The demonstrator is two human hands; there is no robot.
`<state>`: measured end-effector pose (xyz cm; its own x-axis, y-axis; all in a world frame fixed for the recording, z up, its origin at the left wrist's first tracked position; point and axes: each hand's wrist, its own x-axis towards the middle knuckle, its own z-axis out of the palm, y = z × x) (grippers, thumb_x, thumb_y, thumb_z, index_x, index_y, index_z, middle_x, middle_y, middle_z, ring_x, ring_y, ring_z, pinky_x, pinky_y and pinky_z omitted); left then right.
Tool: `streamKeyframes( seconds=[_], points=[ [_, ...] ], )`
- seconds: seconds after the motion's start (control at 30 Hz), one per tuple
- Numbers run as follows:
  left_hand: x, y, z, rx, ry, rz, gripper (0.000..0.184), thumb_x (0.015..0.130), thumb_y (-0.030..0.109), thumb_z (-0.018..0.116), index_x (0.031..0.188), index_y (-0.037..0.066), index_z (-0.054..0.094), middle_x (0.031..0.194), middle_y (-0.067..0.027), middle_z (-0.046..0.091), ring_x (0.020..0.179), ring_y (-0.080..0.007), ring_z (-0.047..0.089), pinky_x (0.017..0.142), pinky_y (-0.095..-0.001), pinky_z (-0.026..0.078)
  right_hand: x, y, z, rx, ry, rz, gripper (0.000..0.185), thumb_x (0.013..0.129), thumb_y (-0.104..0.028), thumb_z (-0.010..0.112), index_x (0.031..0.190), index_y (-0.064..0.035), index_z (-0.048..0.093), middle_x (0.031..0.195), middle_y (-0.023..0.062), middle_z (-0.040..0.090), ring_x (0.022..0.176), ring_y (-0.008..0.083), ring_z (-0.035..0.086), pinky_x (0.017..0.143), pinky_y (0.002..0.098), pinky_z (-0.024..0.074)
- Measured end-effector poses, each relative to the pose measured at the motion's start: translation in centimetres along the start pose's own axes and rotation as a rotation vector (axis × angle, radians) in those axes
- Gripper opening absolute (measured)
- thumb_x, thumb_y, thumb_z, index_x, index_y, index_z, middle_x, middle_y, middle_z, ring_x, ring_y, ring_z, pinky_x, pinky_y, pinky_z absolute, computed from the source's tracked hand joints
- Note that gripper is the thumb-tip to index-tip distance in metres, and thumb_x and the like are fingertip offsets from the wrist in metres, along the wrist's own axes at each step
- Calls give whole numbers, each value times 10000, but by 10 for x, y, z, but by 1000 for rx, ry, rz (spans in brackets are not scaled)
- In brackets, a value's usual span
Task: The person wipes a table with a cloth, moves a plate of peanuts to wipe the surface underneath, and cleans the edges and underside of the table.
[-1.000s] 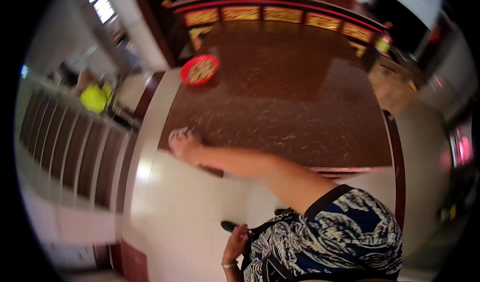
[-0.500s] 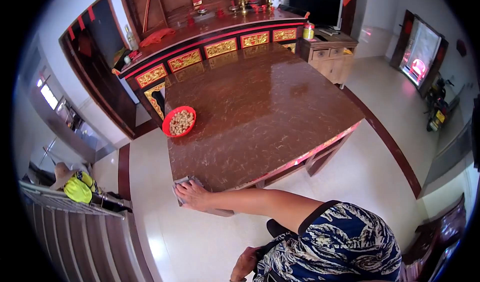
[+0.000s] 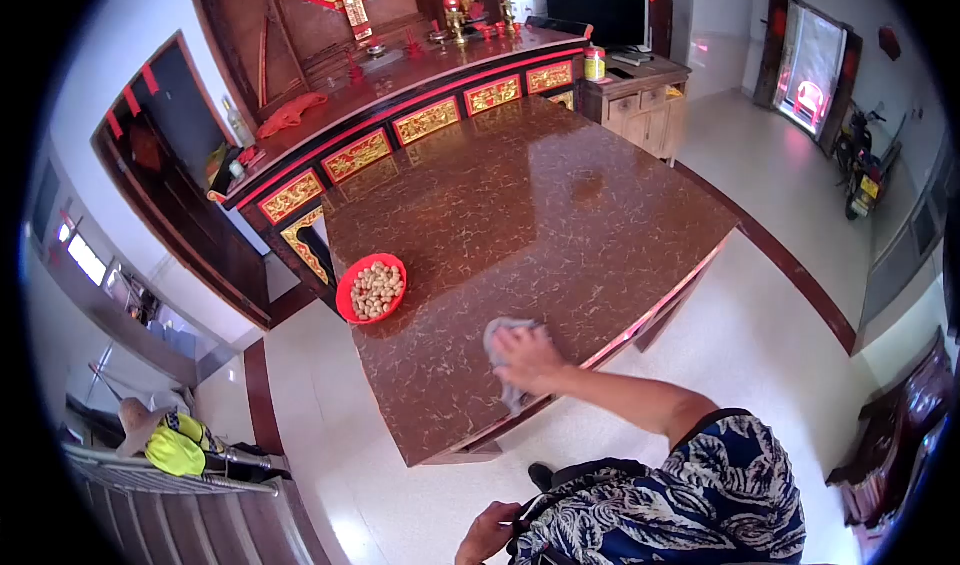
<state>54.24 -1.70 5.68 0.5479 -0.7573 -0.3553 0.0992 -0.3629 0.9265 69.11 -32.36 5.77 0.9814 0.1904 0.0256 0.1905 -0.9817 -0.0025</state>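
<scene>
Across the pale, glossy floor (image 3: 325,400) stands a broad, veined brown table (image 3: 455,380), holding a round red bowl (image 3: 348,298) of rough-shelled peanuts (image 3: 378,290). The right hand (image 3: 532,358) spreads over a rumpled grey cloth (image 3: 496,334) on it; I can't tell the left hand's (image 3: 488,532) grip.

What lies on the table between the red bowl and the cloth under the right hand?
Nothing: in the head view, only bare brown tabletop shows between the red bowl and the grey cloth.
</scene>
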Motion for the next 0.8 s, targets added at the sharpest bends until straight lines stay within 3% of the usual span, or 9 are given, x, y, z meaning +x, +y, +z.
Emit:
streamKeyframes(
  seconds=[0.2,0.27,0.4,0.5,0.6,0.67,0.7,0.77,0.8],
  points=[
    [25,-17,-45,111,42,132,216,873,37,632,1082,-10,660,922,-79,636,863,-209,624,669,-293,517,-10,160,39,-64,74,572,624,926,-486,476,1364,-43,447,1369,147,456,1255,332,416,1009,546,343],
    [31,-24,-57,-49,21,173,156,899,78,609,1019,-5,664,830,-47,609,755,-168,596,599,-279,472,-11,207,34,-121,44,739,633,936,-494,462,1385,-50,424,1389,137,444,1271,342,405,1025,549,338],
    [38,-31,-81,-89,-50,79,124,922,84,579,968,-1,656,813,-29,581,661,-122,554,561,-266,454,7,231,18,-138,-2,932,624,949,-491,443,1397,-58,411,1407,119,429,1269,347,403,1022,543,346],
    [35,-37,-105,-72,-75,27,120,935,103,582,952,6,649,781,-15,562,611,-85,529,528,-259,439,20,199,35,-218,10,762,606,957,-478,436,1399,-64,408,1379,115,442,1271,338,402,1029,543,344],
    [33,-41,-130,5,-77,171,124,945,123,580,977,19,640,747,-13,560,613,-85,530,522,-256,445,41,130,22,-188,-10,582,566,944,-459,470,1367,-85,436,1348,97,464,1151,306,451,928,506,384],
    [29,-68,-151,-72,-176,-20,122,963,168,577,1004,77,647,735,-9,565,610,-92,535,521,-268,461,45,74,37,-206,99,453,548,925,-439,516,1345,-94,451,1325,92,477,1099,294,457,878,492,383],
    [28,-92,-164,-62,-185,-18,122,963,168,577,1004,77,647,735,-9,565,610,-92,535,521,-268,461,51,46,40,-206,104,466,548,925,-439,516,1345,-94,451,1325,92,477,1099,294,457,878,492,383],
    [24,-135,-188,176,-257,7,286,969,201,530,1193,53,631,1053,-141,670,987,-250,648,850,-347,511,61,-8,46,-121,127,344,557,908,-426,554,1345,-97,451,1293,94,487,1106,291,453,879,493,376],
    [15,-145,-200,178,-261,10,286,969,201,530,1193,53,631,1053,-141,670,987,-250,648,850,-347,511,64,-37,46,-122,128,349,557,908,-426,554,1345,-97,451,1293,94,487,1106,291,453,879,493,376]
  ],
)
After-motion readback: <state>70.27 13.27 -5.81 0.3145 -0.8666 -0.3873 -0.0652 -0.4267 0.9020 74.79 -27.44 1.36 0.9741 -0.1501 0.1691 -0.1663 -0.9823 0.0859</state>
